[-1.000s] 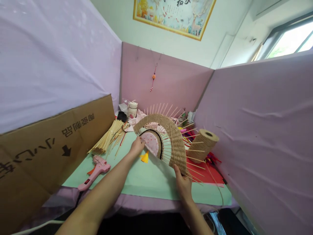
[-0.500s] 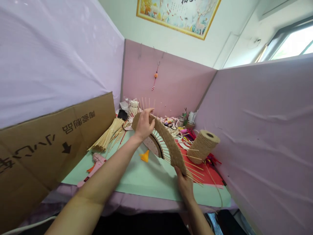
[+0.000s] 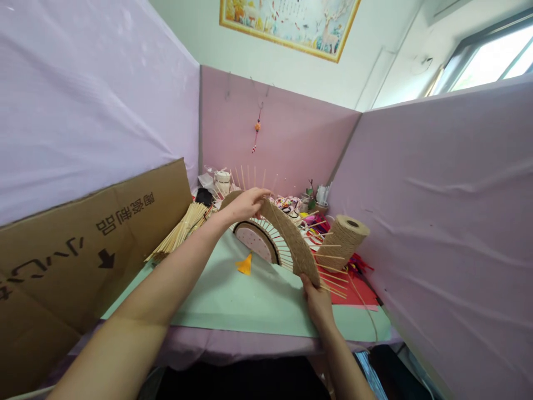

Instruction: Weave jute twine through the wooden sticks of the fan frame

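A half-round fan-shaped weaving stands on the table, with thin wooden sticks (image 3: 331, 246) radiating past a wide arch of woven brown twine (image 3: 289, 233). At its centre is a pinkish half disc (image 3: 252, 240) with a dark rim, and a yellow tassel (image 3: 245, 265) hangs below. My left hand (image 3: 247, 204) is over the top of the arch, fingers bent together by the sticks; a thin twine strand seems to run from them down along the band. My right hand (image 3: 317, 294) grips the arch's lower right end, thumb on the near face. Its other fingers are hidden behind.
A large twine spool (image 3: 343, 243) stands right on red sheets (image 3: 358, 299); its loose strand trails over the front edge. Left are a stick bundle (image 3: 179, 233) and a cardboard panel (image 3: 100, 239). Small craft bits crowd the back. Cloth-covered partitions (image 3: 449, 211) enclose the table.
My left hand has shifted slightly along the top of the arch, its fingers now pointing more to the right. The right hand keeps its grip. The camera view has shifted a little.
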Available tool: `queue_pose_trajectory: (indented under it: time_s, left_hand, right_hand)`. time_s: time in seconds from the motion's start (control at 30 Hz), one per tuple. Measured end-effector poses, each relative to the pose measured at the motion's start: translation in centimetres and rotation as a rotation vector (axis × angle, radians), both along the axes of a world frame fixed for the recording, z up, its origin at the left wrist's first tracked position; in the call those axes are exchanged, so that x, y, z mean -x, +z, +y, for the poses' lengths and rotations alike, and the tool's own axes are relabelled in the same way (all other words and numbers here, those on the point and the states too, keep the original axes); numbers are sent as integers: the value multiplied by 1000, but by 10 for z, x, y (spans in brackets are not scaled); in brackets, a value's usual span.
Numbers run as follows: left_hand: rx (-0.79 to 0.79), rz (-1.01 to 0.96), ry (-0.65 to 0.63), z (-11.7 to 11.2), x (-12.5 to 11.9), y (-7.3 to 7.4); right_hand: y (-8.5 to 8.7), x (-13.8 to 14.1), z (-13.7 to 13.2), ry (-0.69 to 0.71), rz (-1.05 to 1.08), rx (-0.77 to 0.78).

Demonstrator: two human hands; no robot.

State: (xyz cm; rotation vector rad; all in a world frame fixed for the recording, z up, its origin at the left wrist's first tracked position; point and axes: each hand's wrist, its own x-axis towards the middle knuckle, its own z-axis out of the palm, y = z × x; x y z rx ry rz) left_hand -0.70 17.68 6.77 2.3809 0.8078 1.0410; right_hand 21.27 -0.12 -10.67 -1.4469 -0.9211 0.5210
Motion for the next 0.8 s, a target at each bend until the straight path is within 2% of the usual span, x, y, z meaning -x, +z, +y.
queue_pose_trajectory:
  time_s: [0.17,0.23,0.3,0.37,0.4,0.5,0.57,0.67,0.73,0.8]
  left_hand:
    - [-155,107,23,6,-9,0]
    - [-181,118,10,4,-15,-2]
    - [-195,110,17,1,-22,-5]
    - [-193,88,56,-2,-27,-8]
    - [-189,78,81,-2,-29,-8]
    - [-186,64,134,-3,-34,-10]
    - [-197,66,143,-4,-36,-10]
    - [-210,66,140,-6,-36,-9]
    - [-213,56,138,-6,-37,-9]
    - [-208,43,144,-7,-36,-10]
  right_hand:
    - [3,-14,-1,217,493,-73]
    - [5,-19,-13,295,632,-20]
    - [6,-22,-30,322,685,52]
    - [7,-24,-48,329,609,135]
    - [8,-25,-55,341,507,179]
    - [20,-24,-67,363,41,228]
    - [37,-19,-64,319,-238,150]
    - [68,1,-40,234,-445,-30]
    - [82,20,-13,180,-453,-123]
    - [88,38,17,146,-378,-184]
